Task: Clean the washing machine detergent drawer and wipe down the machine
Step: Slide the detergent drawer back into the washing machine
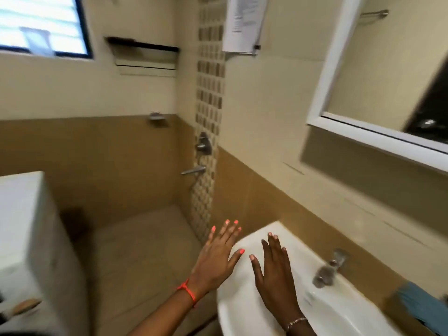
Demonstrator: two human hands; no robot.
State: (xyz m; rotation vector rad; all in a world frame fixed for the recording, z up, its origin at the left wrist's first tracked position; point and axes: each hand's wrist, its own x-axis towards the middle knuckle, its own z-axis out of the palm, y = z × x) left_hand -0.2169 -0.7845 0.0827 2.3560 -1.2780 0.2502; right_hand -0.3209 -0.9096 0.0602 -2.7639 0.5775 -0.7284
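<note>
The left hand [216,259] and right hand [275,275] spread flat, seemingly over the sink [234,311].

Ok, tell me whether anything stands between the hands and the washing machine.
Nothing visible does. The left hand and the right hand hover open at the white sink; the washing machine stands to their left, with only tiled floor between.

My left hand [215,260] has coral-orange nails [241,251] & an orange wrist thread [188,289]. Sink [242,318] & washing machine [21,226] are white; wall strip [208,93] is checkered brown/beige.
</note>
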